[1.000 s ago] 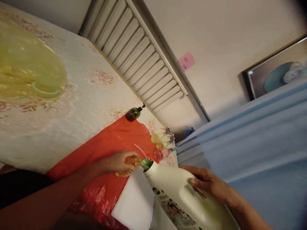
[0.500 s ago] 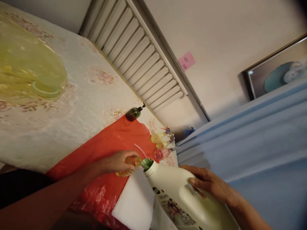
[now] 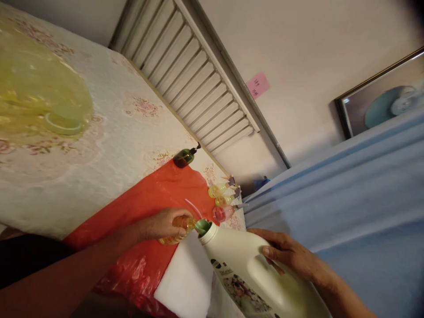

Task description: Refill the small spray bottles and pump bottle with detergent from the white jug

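Lowest in the frame, the right hand (image 3: 289, 256) wraps the handle side of a big white jug (image 3: 251, 274), its fingers (image 3: 271, 254) curled closed over the upper shoulder, thumb hidden behind. The jug lies tilted, its green spout (image 3: 202, 226) pointing up and left toward the middle of the frame. Just left of the spout, the left hand (image 3: 162, 224) grips a small amber bottle (image 3: 177, 232), fingers closed round its body so that only the neck and a strip of the base show.

The step in hand looks like pouring from the jug into the small bottle: spout and bottle mouth sit touching or very nearly so, though the view is too dim to tell whether liquid is running. The next move calls for a steady tilt of the jug and a still left hand, since the bottle mouth is narrow.

Both things hang over a white cloth (image 3: 185, 278) and a red plastic sheet (image 3: 155, 198) spread on the bench (image 3: 109, 145). Further up the sheet stand three small tinted pump bottles (image 3: 220, 201), clustered just beyond the spout, and a dark green pump bottle (image 3: 184, 157) at the sheet's far edge. In the upper left lies a yellow translucent bag (image 3: 36, 97). Beyond, a slatted shutter (image 3: 195, 75) and a pink note (image 3: 257, 84) on the wall.
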{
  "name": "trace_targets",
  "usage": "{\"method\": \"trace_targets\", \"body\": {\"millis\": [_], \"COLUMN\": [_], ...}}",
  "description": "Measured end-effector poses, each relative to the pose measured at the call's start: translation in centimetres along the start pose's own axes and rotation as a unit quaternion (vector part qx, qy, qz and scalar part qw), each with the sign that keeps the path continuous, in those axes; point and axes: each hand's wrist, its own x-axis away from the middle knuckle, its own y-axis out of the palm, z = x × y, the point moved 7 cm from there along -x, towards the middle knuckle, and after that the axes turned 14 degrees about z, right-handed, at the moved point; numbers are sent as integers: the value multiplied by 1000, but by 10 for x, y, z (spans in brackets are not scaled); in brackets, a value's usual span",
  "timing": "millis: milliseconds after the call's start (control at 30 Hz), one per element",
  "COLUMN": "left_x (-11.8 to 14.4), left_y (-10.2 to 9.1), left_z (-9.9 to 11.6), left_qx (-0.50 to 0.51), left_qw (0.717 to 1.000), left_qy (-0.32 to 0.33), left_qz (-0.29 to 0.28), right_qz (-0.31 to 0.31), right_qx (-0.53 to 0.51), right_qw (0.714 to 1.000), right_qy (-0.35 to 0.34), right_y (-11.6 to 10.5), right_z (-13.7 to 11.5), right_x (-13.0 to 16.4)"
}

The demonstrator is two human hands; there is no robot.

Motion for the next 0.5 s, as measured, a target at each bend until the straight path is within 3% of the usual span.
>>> {"method": "trace_targets", "body": {"millis": [500], "left_x": [-2], "left_y": [2], "left_z": [-7], "left_qx": [4], "left_qw": [1000], "left_qy": [3], "left_qz": [-3], "right_qz": [-14], "right_qx": [6], "right_qw": [1000], "right_qy": [12], "right_y": [1], "right_z": [3], "right_x": [0]}}
